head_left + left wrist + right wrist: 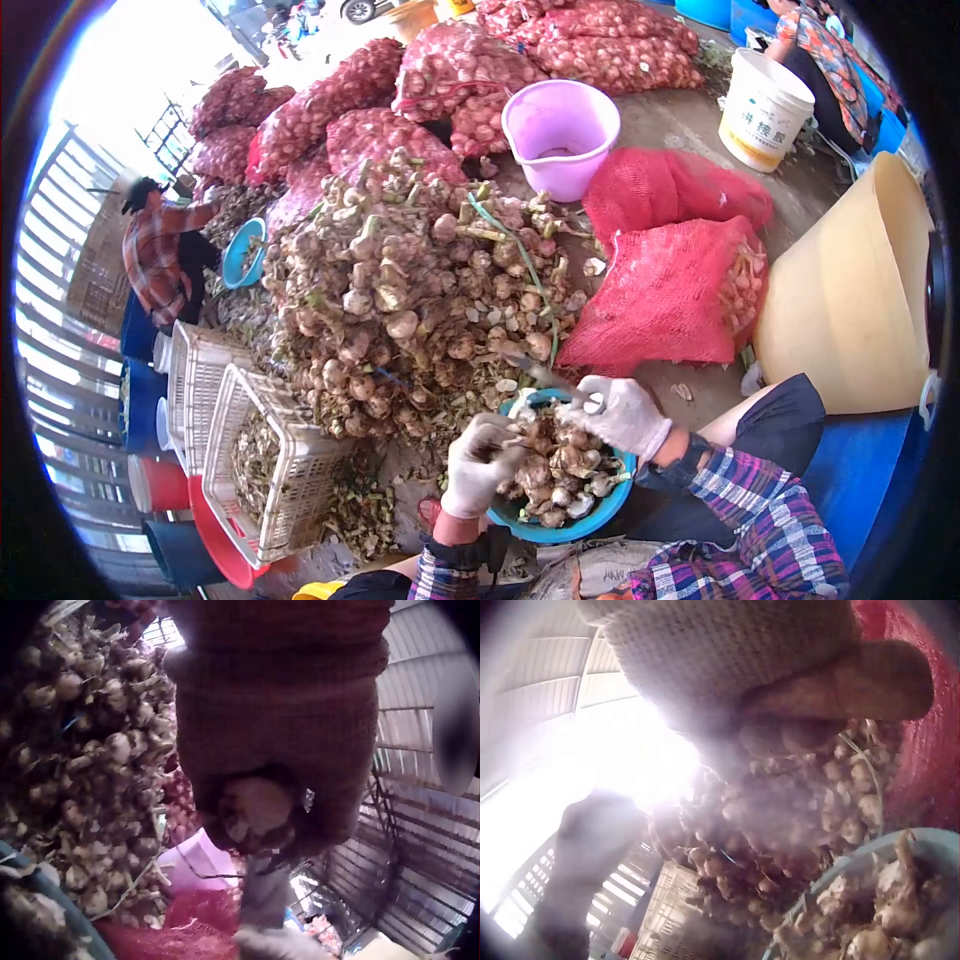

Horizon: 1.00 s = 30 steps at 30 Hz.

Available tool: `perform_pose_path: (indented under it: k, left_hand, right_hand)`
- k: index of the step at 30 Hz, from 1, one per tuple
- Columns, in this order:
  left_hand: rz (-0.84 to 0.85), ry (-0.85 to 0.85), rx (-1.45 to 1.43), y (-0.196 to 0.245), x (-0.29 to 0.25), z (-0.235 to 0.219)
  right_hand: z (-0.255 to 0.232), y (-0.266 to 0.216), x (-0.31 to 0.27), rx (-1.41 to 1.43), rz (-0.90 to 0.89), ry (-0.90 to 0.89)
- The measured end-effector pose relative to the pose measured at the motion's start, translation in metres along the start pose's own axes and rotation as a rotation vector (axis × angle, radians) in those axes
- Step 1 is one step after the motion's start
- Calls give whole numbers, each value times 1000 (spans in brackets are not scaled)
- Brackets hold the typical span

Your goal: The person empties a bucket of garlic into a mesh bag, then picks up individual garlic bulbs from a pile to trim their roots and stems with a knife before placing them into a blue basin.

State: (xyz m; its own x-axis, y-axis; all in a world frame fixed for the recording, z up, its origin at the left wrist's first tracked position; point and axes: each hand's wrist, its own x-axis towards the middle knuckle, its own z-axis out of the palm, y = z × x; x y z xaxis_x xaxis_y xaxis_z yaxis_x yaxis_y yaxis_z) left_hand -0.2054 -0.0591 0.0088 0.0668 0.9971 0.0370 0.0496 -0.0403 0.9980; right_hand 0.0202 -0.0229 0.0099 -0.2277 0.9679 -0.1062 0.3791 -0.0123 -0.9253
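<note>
A garlic bulb (255,810) was found held in the gloved left hand (476,466), the fingers curled round it, above the near rim of a blue basin (560,529) heaped with further bulbs on the person's lap. A knife (545,378) was gripped in the gloved right hand (625,413), its fingers closed on the handle and the blade directed toward the large garlic pile (420,290) beyond the basin. The two hands were held near each other over the basin, not touching.

The following risks were judged. A slip of the blade toward the left glove could be caused by the closeness of the hands and the dusty, papery skin of the bulb. Bulbs could be spilled from the basin, since it was piled high and rested on a knee rather than a firm surface. Trimmings could be scattered short of the white crate (265,465) lying on the floor at the left.

A red mesh sack (670,300) and a pink bucket (560,135) were noted behind the pile.
</note>
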Motion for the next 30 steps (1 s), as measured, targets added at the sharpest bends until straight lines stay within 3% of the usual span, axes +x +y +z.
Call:
perform_pose_path:
  k: [2,3,4,6,8,9,10,11,12,13,14,16,18,20,22,24,27,29,30]
  left_hand:
    - [-277,76,-327,-1,9,-1]
    - [-315,35,-430,3,15,-2]
    - [-317,36,-428,7,20,2]
    - [-203,129,-1001,17,24,13]
    - [-120,204,-1075,36,24,15]
    - [-113,156,-1099,38,24,9]
    - [-108,136,-1134,35,17,3]
    - [-118,-2,-1041,16,14,-13]
    - [-278,-91,-859,6,9,-24]
    - [-459,-274,-501,-2,11,-34]
    - [-614,-448,-132,-15,14,-41]
    - [-107,-395,793,-62,21,-34]
    - [-220,-52,640,-89,61,-26]
    - [-315,59,761,-122,108,-15]
    - [-694,56,908,-153,156,2]
    - [-742,106,915,-184,175,13]
    - [-765,22,964,-190,177,13]
    - [-610,3,835,-196,164,-10]
    - [-441,82,650,-230,147,-26]
  right_hand:
    - [14,3,3,-28,-96,1]
    - [22,1,5,23,-100,13]
    - [28,0,8,76,-104,26]
    - [41,35,18,-1,-77,-139]
    - [37,62,16,-108,363,-342]
    - [47,93,7,-213,3,-132]
    - [44,92,7,-223,5,-157]
    - [38,80,4,-122,85,-123]
    - [32,67,5,-14,165,-60]
    - [19,35,5,-95,177,10]
    - [16,32,7,3,175,48]
    - [9,24,10,61,173,70]
    - [10,24,15,43,155,80]
    - [12,26,17,24,140,87]
    - [14,27,21,-7,131,58]
    - [14,26,26,-45,149,40]
    - [11,29,30,-70,139,69]
    - [10,30,34,-51,157,87]
    - [9,31,36,-38,168,108]
